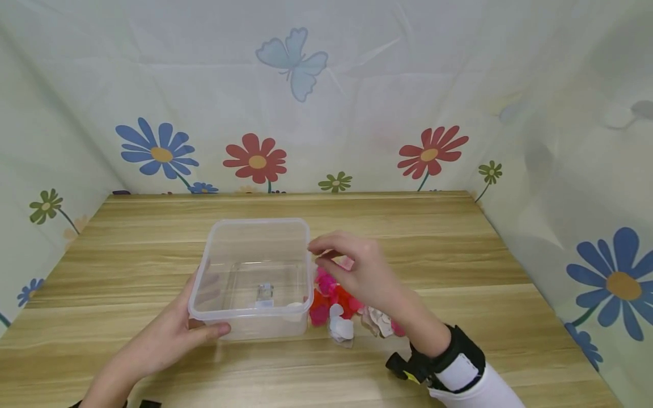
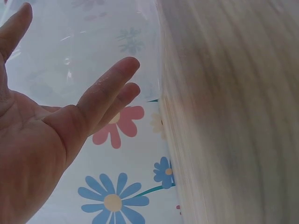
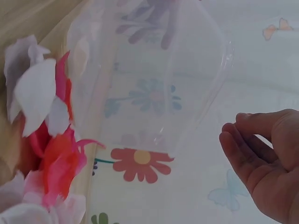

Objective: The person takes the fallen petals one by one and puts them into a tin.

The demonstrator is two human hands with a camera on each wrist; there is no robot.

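Note:
A clear plastic box (image 1: 219,328) without a lid stands on the table, its opening upward. My left hand (image 1: 176,331) steadies its near left corner, with the thumb along the front wall and the fingers against the left side. In the left wrist view those fingers (image 2: 110,91) look straight. At the right rim my right hand (image 1: 352,266) hovers with loosely bent fingers; no object shows between them. Below it lies a pile of artificial petals (image 3: 60,163) in red, pink and white, beside the box. One pale petal (image 1: 294,311) shows through the front right corner.
A small pale patch (image 1: 264,294) shows at the box floor; I cannot tell what it is. The wood-grain table (image 1: 433,226) ends at a white cloth backdrop (image 1: 367,102) with printed flowers. Cloth also hangs on both sides. A black strap (image 1: 466,354) sits on the right wrist.

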